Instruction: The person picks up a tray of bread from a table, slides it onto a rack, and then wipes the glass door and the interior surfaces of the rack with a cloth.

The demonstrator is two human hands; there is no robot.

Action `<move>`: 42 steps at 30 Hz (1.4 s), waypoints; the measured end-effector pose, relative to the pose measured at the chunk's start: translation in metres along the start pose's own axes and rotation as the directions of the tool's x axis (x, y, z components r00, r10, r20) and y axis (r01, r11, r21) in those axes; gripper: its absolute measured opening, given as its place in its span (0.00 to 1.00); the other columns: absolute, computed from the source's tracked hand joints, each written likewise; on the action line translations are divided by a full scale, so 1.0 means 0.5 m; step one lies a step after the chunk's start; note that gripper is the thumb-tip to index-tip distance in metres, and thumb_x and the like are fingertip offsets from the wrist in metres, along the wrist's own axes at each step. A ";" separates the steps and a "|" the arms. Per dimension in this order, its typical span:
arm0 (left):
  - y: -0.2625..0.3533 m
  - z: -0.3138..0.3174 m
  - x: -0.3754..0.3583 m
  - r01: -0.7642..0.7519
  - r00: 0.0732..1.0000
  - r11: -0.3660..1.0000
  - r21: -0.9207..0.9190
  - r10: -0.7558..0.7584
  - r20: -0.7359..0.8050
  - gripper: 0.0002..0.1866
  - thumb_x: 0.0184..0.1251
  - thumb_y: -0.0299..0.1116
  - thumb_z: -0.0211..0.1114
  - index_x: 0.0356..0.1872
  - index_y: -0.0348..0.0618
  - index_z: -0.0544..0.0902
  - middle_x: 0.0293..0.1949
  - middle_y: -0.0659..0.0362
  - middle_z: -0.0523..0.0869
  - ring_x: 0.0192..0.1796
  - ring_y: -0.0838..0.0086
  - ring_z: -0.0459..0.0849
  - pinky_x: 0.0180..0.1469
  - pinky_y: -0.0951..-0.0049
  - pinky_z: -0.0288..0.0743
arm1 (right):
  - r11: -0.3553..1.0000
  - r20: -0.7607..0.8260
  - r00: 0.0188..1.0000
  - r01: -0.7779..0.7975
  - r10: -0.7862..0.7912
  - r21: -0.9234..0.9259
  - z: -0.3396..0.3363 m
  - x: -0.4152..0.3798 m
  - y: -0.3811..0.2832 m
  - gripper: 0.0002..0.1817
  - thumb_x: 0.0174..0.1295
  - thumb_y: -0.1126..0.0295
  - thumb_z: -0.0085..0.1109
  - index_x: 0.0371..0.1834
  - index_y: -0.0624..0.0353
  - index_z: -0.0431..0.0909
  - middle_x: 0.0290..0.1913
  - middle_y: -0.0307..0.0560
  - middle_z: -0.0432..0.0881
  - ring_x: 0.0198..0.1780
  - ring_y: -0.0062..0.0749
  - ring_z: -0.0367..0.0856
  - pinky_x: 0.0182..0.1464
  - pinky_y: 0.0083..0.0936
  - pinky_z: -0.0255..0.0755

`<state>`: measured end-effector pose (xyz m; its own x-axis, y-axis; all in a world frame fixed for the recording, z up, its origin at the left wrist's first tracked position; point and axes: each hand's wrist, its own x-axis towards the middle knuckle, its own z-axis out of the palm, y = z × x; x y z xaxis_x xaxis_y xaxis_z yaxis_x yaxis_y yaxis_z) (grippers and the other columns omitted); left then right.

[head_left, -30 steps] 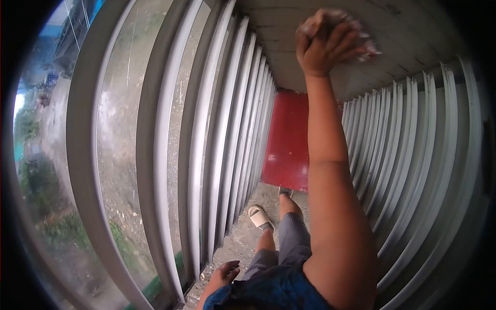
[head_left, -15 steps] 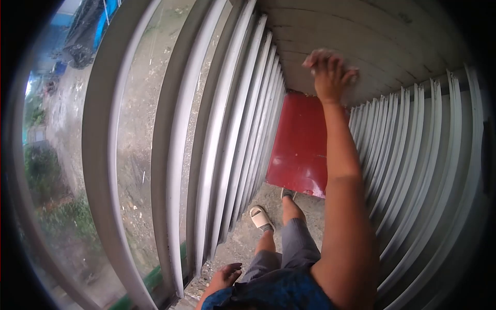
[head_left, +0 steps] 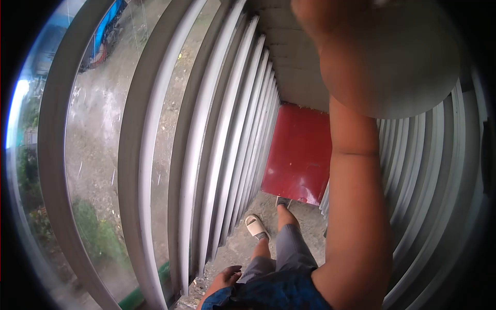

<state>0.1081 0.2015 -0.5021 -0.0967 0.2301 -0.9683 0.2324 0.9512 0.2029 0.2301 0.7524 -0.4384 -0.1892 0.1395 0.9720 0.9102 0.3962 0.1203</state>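
Observation:
My right arm stretches up, and my right hand (head_left: 330,15) is at the top edge of the view, blurred and partly cut off. A round, smeared grey patch (head_left: 398,62) covers part of the forearm and the area beside the hand, so its fingers and anything in them cannot be made out. Behind it is a dull grey panel (head_left: 289,57). Low in the view, my left hand (head_left: 223,280) hangs beside my grey shorts (head_left: 294,250), fingers loosely bent and slightly apart, with nothing visible in it.
Pale metal slats (head_left: 206,155) line the left side, with wet ground (head_left: 95,134) and plants showing between them. More slats (head_left: 413,155) stand on the right. A red panel (head_left: 297,152) lies ahead of my feet. One foot wears a beige sandal (head_left: 256,226).
My right hand has moved up to the top edge from in front of the grey panel. The view has shifted slightly, and a blurred round patch now covers part of the arm. My left hand stays low.

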 end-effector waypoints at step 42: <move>0.008 0.013 0.004 -0.003 0.999 0.990 -0.138 0.008 0.038 0.21 0.63 0.43 0.57 0.55 0.46 0.73 0.46 0.51 0.81 0.52 0.64 0.77 0.56 0.69 0.65 | 0.969 0.076 0.968 0.235 -0.240 0.072 -0.111 0.280 0.018 0.23 0.59 0.58 0.49 0.60 0.41 0.68 0.68 0.39 0.58 0.70 0.41 0.49 0.67 0.56 0.33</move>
<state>0.1149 0.2045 -0.5041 -0.0578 0.2299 -0.9715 0.0965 0.9698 0.2238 0.2323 0.7252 -0.2902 -0.4298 0.1093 0.8963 0.8114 0.4823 0.3303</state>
